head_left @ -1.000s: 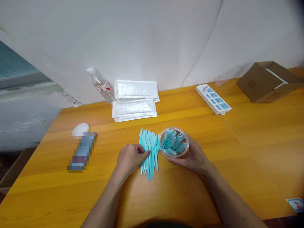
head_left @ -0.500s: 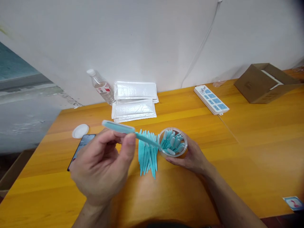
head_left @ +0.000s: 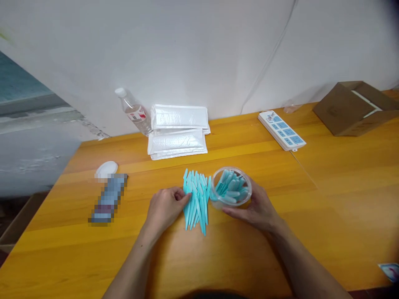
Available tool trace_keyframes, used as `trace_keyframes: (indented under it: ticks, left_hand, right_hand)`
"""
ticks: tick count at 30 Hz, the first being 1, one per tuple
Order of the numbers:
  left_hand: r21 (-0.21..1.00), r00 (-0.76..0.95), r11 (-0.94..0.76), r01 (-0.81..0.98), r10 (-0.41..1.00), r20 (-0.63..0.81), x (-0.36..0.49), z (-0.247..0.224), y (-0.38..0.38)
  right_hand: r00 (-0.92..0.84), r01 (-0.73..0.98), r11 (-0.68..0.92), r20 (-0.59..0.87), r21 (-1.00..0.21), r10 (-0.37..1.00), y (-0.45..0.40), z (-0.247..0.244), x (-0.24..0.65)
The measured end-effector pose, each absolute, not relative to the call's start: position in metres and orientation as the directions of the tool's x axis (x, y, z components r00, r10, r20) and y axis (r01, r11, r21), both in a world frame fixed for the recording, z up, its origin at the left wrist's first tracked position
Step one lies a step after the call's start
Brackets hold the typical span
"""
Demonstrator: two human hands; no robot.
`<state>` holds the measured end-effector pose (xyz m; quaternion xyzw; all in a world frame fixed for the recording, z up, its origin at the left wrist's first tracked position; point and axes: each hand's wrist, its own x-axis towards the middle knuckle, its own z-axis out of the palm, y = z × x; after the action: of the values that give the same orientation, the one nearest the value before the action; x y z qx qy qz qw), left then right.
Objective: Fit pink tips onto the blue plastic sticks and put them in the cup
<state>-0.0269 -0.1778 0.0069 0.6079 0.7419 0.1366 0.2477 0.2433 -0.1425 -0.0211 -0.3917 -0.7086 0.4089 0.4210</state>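
A bunch of turquoise eyebrow razors (head_left: pixel 199 207) with pale blade covers lies on the table, handles pointing roughly towards me. At its left edge my left hand (head_left: pixel 167 207) rests low, thumb and forefinger closed together on a razor; the fingertips are partly hidden. My right hand (head_left: pixel 257 207) is wrapped round a clear round plastic jar (head_left: pixel 220 202) from its right side. Inside the jar stand several more razors (head_left: pixel 232 187), covered heads up. The jar is just right of the bunch, tilted slightly.
On the wooden table (head_left: pixel 311 232) are white bubble mailers (head_left: pixel 181 117), a plastic bottle (head_left: pixel 136 114), a round white lid (head_left: pixel 107 169) and a blurred-out phone (head_left: pixel 109 199). A power strip (head_left: pixel 281 131) and an open cardboard box (head_left: pixel 346 110) stand at the back right.
My left hand has come down from a raised position, where it pinched one razor near the camera, to the left side of the bunch. My right hand still holds the jar.
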Motion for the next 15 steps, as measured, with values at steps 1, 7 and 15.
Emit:
trace_keyframes:
  ticks: [1,7,15]
  left_hand:
    - [0.48,-0.141,0.233,0.846,0.965,-0.22,-0.025,0.002,-0.178]
    - [0.519,-0.139,0.26,0.814,0.956,-0.26,-0.026,-0.002,-0.177]
    - [0.881,-0.462,-0.202,0.428,0.789,0.406,-0.002,0.081,-0.183]
  right_hand:
    - [-0.292,0.182,0.35,0.29,-0.919,0.911,-0.142,-0.023,0.245]
    - [-0.206,0.324,0.373,0.32,-0.87,0.925,-0.14,-0.019,0.251]
    - [-0.323,0.35,0.482,0.379,-0.804,0.867,-0.141,-0.013,0.242]
